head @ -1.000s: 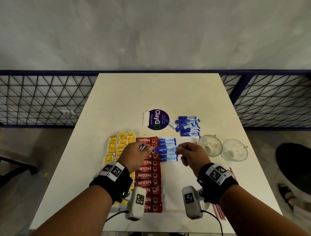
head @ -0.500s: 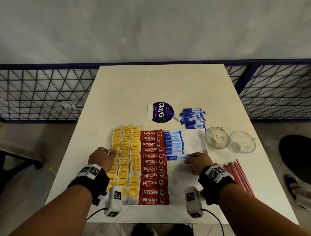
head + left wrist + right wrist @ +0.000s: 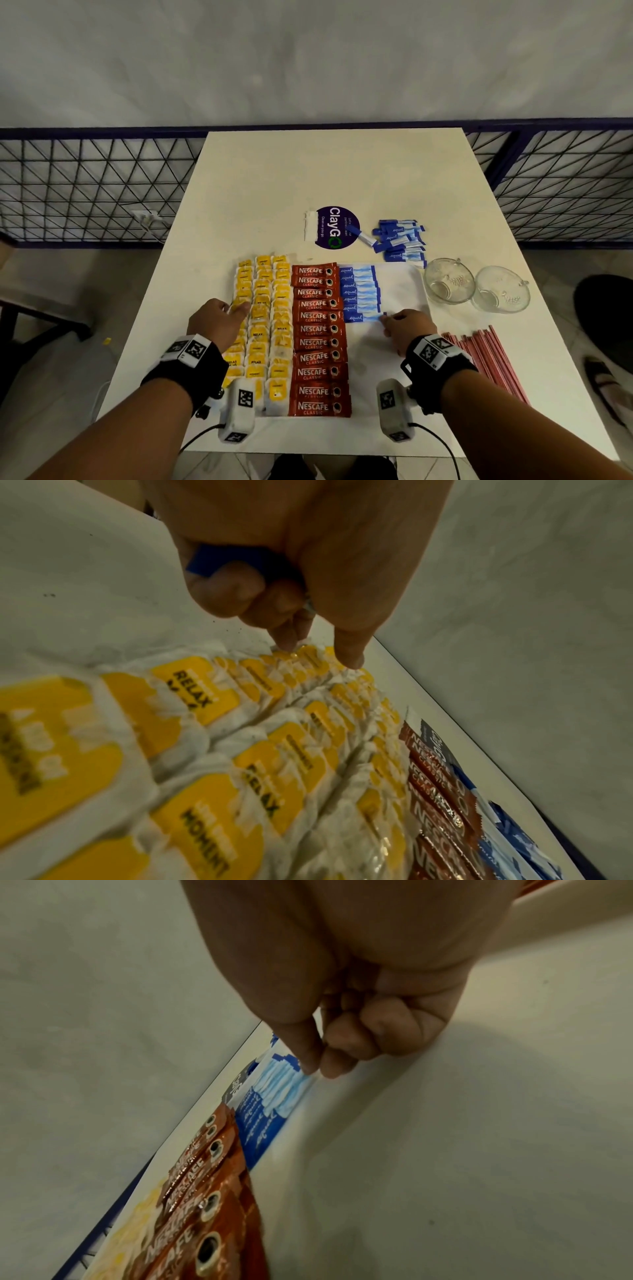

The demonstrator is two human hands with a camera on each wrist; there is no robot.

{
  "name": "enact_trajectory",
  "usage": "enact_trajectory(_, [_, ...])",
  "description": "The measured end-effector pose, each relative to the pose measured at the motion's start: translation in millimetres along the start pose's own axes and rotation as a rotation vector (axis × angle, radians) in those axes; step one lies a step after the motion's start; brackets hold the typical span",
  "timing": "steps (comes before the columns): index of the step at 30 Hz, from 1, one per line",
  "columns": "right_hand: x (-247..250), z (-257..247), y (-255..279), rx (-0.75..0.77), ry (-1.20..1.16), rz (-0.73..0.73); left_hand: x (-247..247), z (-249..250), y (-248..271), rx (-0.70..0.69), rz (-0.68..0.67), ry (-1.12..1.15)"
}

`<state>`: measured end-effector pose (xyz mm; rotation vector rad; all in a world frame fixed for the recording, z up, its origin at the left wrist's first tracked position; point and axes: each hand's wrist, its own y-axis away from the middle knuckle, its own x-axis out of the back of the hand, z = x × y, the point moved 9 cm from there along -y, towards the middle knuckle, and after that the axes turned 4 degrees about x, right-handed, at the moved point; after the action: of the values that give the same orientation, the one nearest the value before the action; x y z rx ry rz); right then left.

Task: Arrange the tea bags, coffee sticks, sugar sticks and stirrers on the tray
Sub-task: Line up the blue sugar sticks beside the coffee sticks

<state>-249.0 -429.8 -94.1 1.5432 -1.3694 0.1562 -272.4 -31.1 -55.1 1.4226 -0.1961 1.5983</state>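
The step in hand seems to be the column of sugar sticks point(image 3: 359, 294) on the tray point(image 3: 400, 291) at frame centre: the right hand point(image 3: 406, 329) pinches the lowest stick's end, while the left hand point(image 3: 214, 322), its grip closed on spare blue sticks point(image 3: 236, 561), touches the tea bags point(image 3: 260, 325). Next, I judge, more sticks go below this one, where bare tray is free; its right rim lies just beside the glass cups point(image 3: 476, 287), with the stirrers point(image 3: 486, 363) at lower right on the tabletop point(image 3: 325, 178).

Blue packet point(image 3: 236, 561) mostly hidden in left fist, possibly sugar stick.
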Motion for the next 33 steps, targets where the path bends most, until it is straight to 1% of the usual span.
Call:
enact_trajectory(6, [2.8, 1.1, -1.5, 0.009, 0.042, 0.032, 0.6, -4.5, -1.6, -0.016, 0.009, -0.007])
enact_trajectory(9, [2.1, 3.6, -3.0, 0.006, 0.025, 0.034, 2.4, -4.5, 0.4, -0.008, 0.017, -0.009])
enact_trajectory(11, [3.7, 6.8, -3.1, -0.004, 0.0, 0.044, 14.9, 0.9, 7.6, -0.005, 0.082, 0.029])
enact_trajectory(13, [10.7, 4.5, 0.2, 0.02, -0.024, 0.095, 36.8, 13.1, 23.4, -0.029, 0.214, 0.126])
enact_trajectory(14, [15.4, -1.4, 3.9, 0.058, -0.061, 0.129, 47.3, 24.4, 34.2, -0.073, 0.281, 0.183])
enact_trajectory(15, [18.8, -11.6, 9.1, 0.114, -0.119, 0.147, 54.6, 39.1, 46.9, -0.13, 0.315, 0.23])
enact_trajectory(16, [18.9, -25.7, 16.3, 0.182, -0.199, 0.135, 52.7, 54.1, 56.1, -0.193, 0.265, 0.288])
enact_trajectory(17, [16.8, -43.9, 25.8, 0.253, -0.288, 0.084, 41.5, 70.5, 63.3, -0.252, 0.124, 0.399])
enact_trajectory(18, [12.4, -64.1, 37.8, 0.322, -0.377, -0.002, 22.8, 86.7, 71.4, -0.268, -0.104, 0.585])
enact_trajectory(19, [8.7, -84.7, 51.4, 0.384, -0.454, -0.1, 3.4, 101.2, 81.7, -0.231, -0.349, 0.798])
enact_trajectory(20, [6.8, -102.7, 65.0, 0.437, -0.508, -0.187, -10.8, 113.5, 91.5, -0.181, -0.538, 0.952])
enact_trajectory(21, [8.3, -117.6, 76.8, 0.486, -0.536, -0.246, -18.4, 124.7, 100.1, -0.144, -0.657, 1.032])
enact_trajectory(22, [11.9, -129.2, 87.0, 0.525, -0.548, -0.275, -20.9, 132.9, 104.3, -0.155, -0.691, 1.034])
enact_trajectory(23, [16.0, -136.3, 93.5, 0.549, -0.558, -0.283, -20.3, 141.1, 108.7, -0.189, -0.689, 1.009])
enact_trajectory(24, [21.0, -140.7, 98.4, 0.553, -0.575, -0.28, -17.3, 147.8, 109.8, -0.257, -0.641, 0.941])
enact_trajectory(27, [31.5, -142.1, 98.6, 0.527, -0.585, -0.237, -2.3, 169.4, 120.8, -0.538, -0.435, 0.612])
enact_trajectory(28, [33.8, -141.3, 96.8, 0.518, -0.573, -0.223, 0.7, 175.2, 125.7, -0.604, -0.391, 0.554])
enact_trajectory(33, [40.8, -125.5, 82.9, 0.459, -0.497, -0.149, 3.9, 186.0, 131.0, -0.665, -0.331, 0.561])
